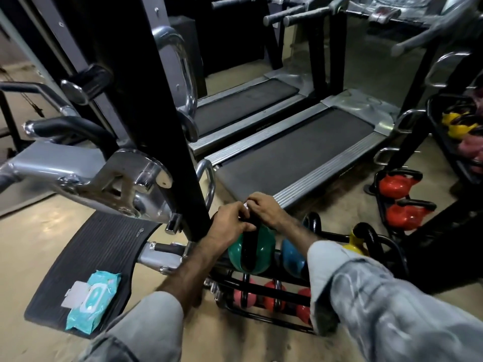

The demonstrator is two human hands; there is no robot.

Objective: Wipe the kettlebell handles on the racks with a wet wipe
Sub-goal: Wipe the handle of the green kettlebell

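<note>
A wipe pack [92, 300] lies near the ribbed footplate's [86, 253] front edge. Beside the black post, the left hand [230, 224] and right hand [262, 209] pinch a white wet wipe [245, 205] over the green kettlebell's [252, 250] black handle [252, 228] on the rack [264, 300]. A treadmill deck's [295, 155] end edge crowds close behind.

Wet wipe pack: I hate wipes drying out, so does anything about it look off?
Yes. The wet wipe pack lies on the black ribbed footplate with its lid flap open, exposing the wipes to air.
</note>
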